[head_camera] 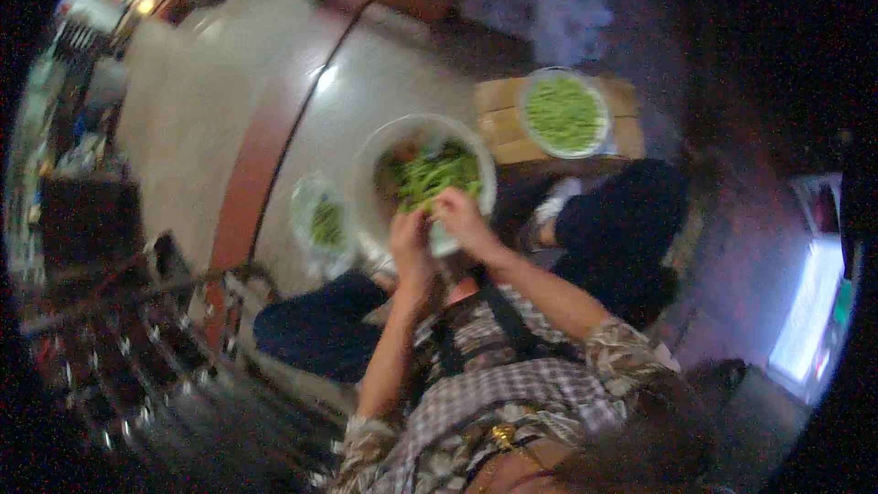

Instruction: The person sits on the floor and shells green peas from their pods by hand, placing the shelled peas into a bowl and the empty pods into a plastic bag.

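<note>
My left hand [409, 237] and my right hand [461, 216] meet above the near side of a large pale round basin [365, 165]. Their fingertips pinch a small green vegetable piece [431, 207], too blurred to name exactly; it looks like a bean pod. Long green pods [432, 175] lie heaped in the basin beneath, with darker matter around them. To the right, a white bowl [606, 120] full of short light-green pieces [562, 113] rests on a cardboard box [497, 113]. Left of the basin lies a clear plastic bag or bowl [306, 202] with green bits [327, 223] in it.
My knees, in dark trousers [319, 329], flank the basin. A reddish-brown strip [250, 171] crosses the shiny pale floor [199, 82]. A whitish plastic bag [549, 0] lies beyond the box. A dark metal rack [130, 350] stands at the lower left.
</note>
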Tool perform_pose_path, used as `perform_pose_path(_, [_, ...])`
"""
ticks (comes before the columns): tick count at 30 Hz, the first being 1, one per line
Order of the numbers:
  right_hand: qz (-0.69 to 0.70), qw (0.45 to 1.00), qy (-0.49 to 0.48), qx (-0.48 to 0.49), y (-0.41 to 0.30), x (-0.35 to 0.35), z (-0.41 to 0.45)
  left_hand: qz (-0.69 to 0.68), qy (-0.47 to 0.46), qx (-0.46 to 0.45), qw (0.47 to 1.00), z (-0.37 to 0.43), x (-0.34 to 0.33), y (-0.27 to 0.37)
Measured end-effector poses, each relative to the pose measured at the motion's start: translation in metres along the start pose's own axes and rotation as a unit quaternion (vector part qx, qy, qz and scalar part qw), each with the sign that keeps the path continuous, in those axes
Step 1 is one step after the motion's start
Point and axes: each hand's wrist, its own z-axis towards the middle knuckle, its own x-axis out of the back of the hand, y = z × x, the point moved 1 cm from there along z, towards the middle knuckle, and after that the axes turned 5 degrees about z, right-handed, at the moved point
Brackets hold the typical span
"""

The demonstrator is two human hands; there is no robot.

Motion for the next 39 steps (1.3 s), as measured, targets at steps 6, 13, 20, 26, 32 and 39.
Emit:
perform_pose_path(6, [0.045, 0.998, -0.04, -0.025, -0.003, 0.009, -0.001, -0.048, 0.01, -0.016, 0.999, 0.005, 0.004, 0.017])
perform_pose_path(13, [0.01, 0.999, 0.015, 0.039, -0.004, 0.002, -0.001, -0.214, -0.043, 0.252, 0.943, 0.001, -0.01, -0.001])
perform_pose_path(20, [-0.096, 0.993, 0.06, 0.034, -0.024, -0.005, -0.007, -0.202, 0.058, 0.21, 0.955, 0.002, -0.016, 0.001])
perform_pose_path(26, [-0.096, 0.993, 0.066, 0.0, -0.026, -0.007, -0.009, -0.019, 0.095, 0.112, 0.989, 0.006, -0.032, 0.0])
perform_pose_path(32, [-0.08, 0.995, 0.05, -0.008, -0.018, -0.005, -0.007, -0.098, 0.09, 0.108, 0.985, 0.003, -0.031, -0.009])
perform_pose_path(39, [0.045, 0.998, -0.013, -0.049, -0.012, 0.0, 0.003, -0.164, -0.034, 0.206, 0.964, 0.008, -0.017, -0.014])
